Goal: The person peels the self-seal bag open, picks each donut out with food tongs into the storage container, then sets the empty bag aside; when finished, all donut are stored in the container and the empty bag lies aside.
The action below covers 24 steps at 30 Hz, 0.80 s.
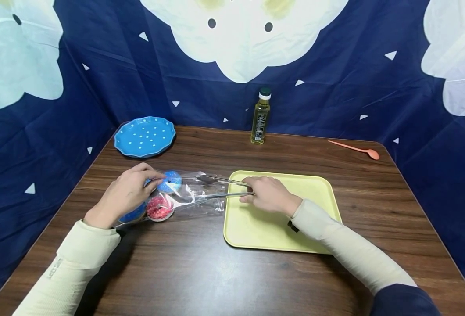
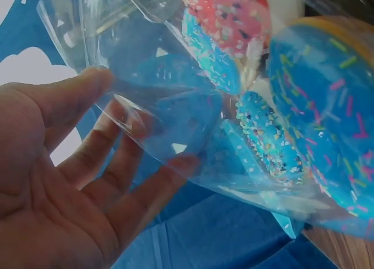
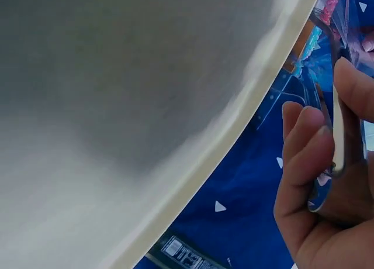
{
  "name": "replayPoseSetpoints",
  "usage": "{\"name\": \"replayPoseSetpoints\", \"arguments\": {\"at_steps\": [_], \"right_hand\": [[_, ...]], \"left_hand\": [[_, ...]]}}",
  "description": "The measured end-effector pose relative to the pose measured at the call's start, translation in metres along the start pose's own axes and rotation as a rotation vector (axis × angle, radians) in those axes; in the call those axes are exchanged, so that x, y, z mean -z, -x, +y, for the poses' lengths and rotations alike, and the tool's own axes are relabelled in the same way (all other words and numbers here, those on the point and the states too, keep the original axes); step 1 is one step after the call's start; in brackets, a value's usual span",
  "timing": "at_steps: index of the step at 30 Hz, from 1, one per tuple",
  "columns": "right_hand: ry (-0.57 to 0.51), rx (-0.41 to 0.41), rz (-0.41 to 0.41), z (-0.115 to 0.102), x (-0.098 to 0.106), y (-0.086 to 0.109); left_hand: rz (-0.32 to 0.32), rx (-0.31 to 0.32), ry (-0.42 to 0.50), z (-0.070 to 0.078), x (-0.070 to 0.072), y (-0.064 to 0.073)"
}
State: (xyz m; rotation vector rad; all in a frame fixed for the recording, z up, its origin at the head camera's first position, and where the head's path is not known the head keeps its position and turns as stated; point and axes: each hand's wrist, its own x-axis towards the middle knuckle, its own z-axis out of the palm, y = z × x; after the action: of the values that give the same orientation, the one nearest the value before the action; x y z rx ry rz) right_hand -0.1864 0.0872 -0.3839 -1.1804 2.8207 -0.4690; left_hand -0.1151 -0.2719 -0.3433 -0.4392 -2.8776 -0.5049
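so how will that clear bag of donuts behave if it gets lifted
The clear bag is probably floppy, since its plastic wrinkles. Lifted, it may sag at the left end, where the donuts bunch in the head view. Its glossy surface could be slippery.

On table (image 1: 157, 272), at left: bag (image 1: 194, 189) with at least 3 doughnuts (image 1: 159, 207) inside; behind these, plate (image 1: 144, 137). Right of bag: tray (image 1: 248, 230), with tongs (image 1: 232, 195) from above it to the bag. Behind tray: bottle (image 1: 260, 118). Far right, toward back: spoon (image 1: 372, 153).
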Motion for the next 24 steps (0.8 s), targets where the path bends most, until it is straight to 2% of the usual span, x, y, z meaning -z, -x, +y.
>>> {"name": "replayPoseSetpoints", "arguments": {"at_steps": [4, 10, 15, 24], "right_hand": [[0.002, 0.020, 0.002, -0.004, -0.001, -0.005], [-0.002, 0.024, 0.011, -0.008, -0.004, -0.012], [-0.006, 0.069, 0.047, -0.011, -0.004, -0.017], [0.028, 0.116, 0.068, -0.019, -0.007, -0.026]], "left_hand": [[0.011, -0.034, 0.012, -0.001, -0.001, -0.001], [0.013, -0.039, -0.001, -0.002, -0.003, -0.001], [0.021, -0.028, -0.024, 0.000, -0.001, -0.002], [-0.009, 0.003, -0.039, 0.001, -0.001, -0.002]]}}
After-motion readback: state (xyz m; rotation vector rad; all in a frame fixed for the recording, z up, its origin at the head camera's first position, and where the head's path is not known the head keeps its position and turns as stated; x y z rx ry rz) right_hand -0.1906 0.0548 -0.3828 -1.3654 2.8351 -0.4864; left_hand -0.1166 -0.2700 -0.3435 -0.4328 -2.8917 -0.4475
